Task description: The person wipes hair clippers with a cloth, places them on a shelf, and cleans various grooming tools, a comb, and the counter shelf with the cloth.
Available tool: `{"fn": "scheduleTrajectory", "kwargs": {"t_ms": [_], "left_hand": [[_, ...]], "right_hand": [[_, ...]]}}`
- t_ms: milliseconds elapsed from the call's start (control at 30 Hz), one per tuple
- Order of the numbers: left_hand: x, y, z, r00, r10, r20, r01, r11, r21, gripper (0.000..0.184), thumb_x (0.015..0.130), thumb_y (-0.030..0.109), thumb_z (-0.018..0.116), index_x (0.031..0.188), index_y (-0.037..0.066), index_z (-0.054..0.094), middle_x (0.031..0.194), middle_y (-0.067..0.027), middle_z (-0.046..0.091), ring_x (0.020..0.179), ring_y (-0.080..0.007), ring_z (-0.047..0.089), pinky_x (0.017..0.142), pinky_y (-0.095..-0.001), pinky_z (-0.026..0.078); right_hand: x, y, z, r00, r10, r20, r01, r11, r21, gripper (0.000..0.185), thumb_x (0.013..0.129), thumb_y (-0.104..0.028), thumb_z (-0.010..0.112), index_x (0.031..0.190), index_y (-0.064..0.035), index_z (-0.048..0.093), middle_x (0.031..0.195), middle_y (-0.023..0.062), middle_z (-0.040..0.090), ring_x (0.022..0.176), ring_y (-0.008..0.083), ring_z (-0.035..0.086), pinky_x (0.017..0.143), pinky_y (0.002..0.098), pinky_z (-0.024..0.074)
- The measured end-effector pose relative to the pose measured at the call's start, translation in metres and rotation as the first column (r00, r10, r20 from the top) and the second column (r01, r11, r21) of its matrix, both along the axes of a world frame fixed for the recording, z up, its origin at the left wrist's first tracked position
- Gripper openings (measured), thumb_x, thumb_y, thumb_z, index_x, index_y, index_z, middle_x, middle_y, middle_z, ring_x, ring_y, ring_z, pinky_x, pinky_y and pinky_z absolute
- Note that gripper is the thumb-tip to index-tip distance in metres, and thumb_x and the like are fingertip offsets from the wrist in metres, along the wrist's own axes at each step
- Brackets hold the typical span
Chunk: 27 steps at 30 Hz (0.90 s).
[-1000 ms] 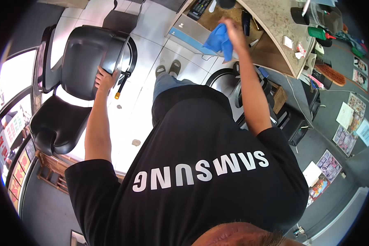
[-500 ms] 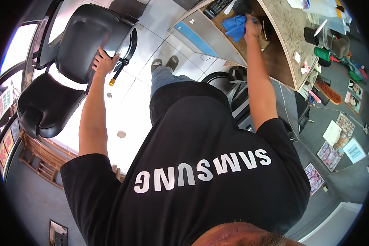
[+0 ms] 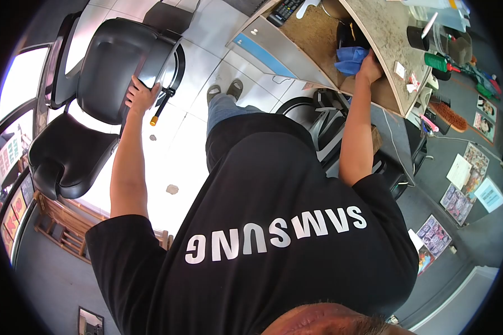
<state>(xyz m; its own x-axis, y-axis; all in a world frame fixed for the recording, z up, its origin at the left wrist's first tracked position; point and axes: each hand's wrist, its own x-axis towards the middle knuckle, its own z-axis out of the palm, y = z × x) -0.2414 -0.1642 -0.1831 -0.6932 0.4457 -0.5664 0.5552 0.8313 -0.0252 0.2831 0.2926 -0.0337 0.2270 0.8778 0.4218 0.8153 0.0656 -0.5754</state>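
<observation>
Right hand: The right hand (image 3: 370, 68) is closed on the blue cloth, with the fingers bent in. I cannot tell how tight it is.
Blue cloth: The blue cloth (image 3: 350, 60) is bunched up and sticks out to the left of this hand, inside the open shelf.
Shelf: The brown shelf (image 3: 310, 34) spreads out past the cloth, to the left of the hand and farther out. A dark thing (image 3: 346, 32) sits just beyond the cloth.
Counter: The speckled top (image 3: 387, 34) is beside the hand, on its right and farther out. A small white packet (image 3: 400, 70) lies there, to the right of the hand.
Far from the right hand: A black remote (image 3: 285, 11) is well off to the left, farther out. A brown brush (image 3: 448, 117) is well off to the right and nearer the body.
Left hand: The left hand (image 3: 142, 96) is open on the chair's edge, fingers a bit apart and thumb out to the side.
Chair: The black chair (image 3: 109, 70) touches this hand and reaches out to its left.
Bar: A dark bar with a yellow tip (image 3: 153, 120) is just right of this hand.
</observation>
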Motion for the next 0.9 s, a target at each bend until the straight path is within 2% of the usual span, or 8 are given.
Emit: {"fn": "scheduleTrajectory", "kwargs": {"t_ms": [133,267,333,433,567,667,767,900], "left_hand": [[-0.001,-0.003,-0.004,0.999,-0.027,-0.029,0.027,1.0,0.008,0.11,0.087,0.074,0.049,0.157,0.007,-0.003,0.145,-0.0278,0.03,0.131,-0.0447,0.034,0.107,-0.0607,0.022],[-0.001,-0.003,-0.005,0.999,-0.027,-0.03,0.027,1.0,-0.002,0.111,0.087,0.074,0.05,0.157,0.007,-0.003,0.144,-0.028,0.031,0.13,-0.0449,0.035,0.106,-0.061,0.023],[-0.003,-0.004,-0.005,0.999,-0.032,-0.024,0.032,0.999,-0.004,0.111,0.087,0.074,0.05,0.157,0.006,-0.002,0.143,-0.0282,0.032,0.129,-0.0449,0.036,0.106,-0.0611,0.024],[-0.002,-0.006,-0.009,0.999,-0.038,-0.032,0.038,0.999,0.015,0.111,0.086,0.074,0.051,0.157,0.006,-0.001,0.142,-0.0284,0.034,0.128,-0.0449,0.038,0.105,-0.0614,0.025],[-0.004,-0.004,-0.008,0.999,-0.041,-0.028,0.042,0.999,0.014,0.111,0.086,0.074,0.051,0.157,0.007,-0.002,0.143,-0.0282,0.033,0.129,-0.045,0.036,0.106,-0.0616,0.024],[-0.003,-0.005,-0.009,0.999,-0.034,-0.023,0.034,0.999,0.005,0.112,0.086,0.075,0.051,0.156,0.007,-0.004,0.144,-0.028,0.032,0.13,-0.0452,0.035,0.107,-0.0615,0.023],[-0.005,-0.003,-0.008,1.0,-0.024,-0.008,0.024,1.0,-0.011,0.113,0.086,0.075,0.051,0.156,0.008,-0.007,0.146,-0.0284,0.029,0.133,-0.0458,0.032,0.108,-0.062,0.02],[-0.003,-0.001,-0.003,1.0,-0.016,0.005,0.016,1.0,-0.009,0.111,0.086,0.075,0.051,0.157,0.007,-0.004,0.147,-0.029,0.029,0.133,-0.0462,0.032,0.108,-0.0632,0.022]], "right_hand": [[-0.013,-0.003,0.01,0.972,-0.038,0.234,0.058,0.995,-0.08,0.078,0.087,-0.054,0.066,0.137,0.0035,0.051,0.144,0.0286,0.047,0.133,0.0393,0.047,0.108,0.042,0.0405],[-0.03,-0.009,-0.005,0.968,-0.07,-0.24,0.075,0.997,0.012,0.063,0.085,-0.037,0.075,0.132,0.0009,0.057,0.135,0.0227,0.057,0.123,0.0324,0.056,0.103,0.04,0.0443],[-0.066,-0.038,0.01,0.685,-0.009,-0.729,0.005,1.0,-0.008,0.058,0.082,-0.027,0.08,0.128,0.0004,0.059,0.128,0.0173,0.062,0.116,0.0275,0.06,0.101,0.0387,0.0461],[-0.083,-0.054,0.002,0.639,0.111,-0.761,-0.286,0.953,-0.101,0.047,0.078,-0.017,0.083,0.118,-0.0021,0.063,0.116,0.0083,0.066,0.104,0.0214,0.061,0.096,0.0369,0.0482],[-0.101,-0.013,-0.036,0.915,0.397,-0.07,-0.396,0.918,0.025,0.033,0.076,-0.017,0.079,0.105,-0.0039,0.068,0.101,0.0127,0.071,0.095,0.0273,0.066,0.089,0.039,0.0509],[-0.13,0.002,-0.036,0.823,0.405,0.397,-0.392,0.912,-0.118,0.03,0.077,-0.021,0.07,0.105,-0.0101,0.071,0.108,0.0187,0.07,0.102,0.0363,0.064,0.091,0.0458,0.0501],[-0.139,-0.019,-0.05,0.664,0.476,0.577,-0.551,0.833,-0.053,0.03,0.077,-0.018,0.067,0.106,-0.0152,0.072,0.107,0.0143,0.07,0.1,0.0332,0.065,0.086,0.0441,0.0521],[-0.134,-0.067,-0.011,0.582,0.765,0.276,-0.613,0.635,-0.469,0.031,0.076,-0.02,0.065,0.106,-0.0191,0.074,0.108,0.0147,0.07,0.099,0.0334,0.065,0.088,0.0431,0.0519]]}}
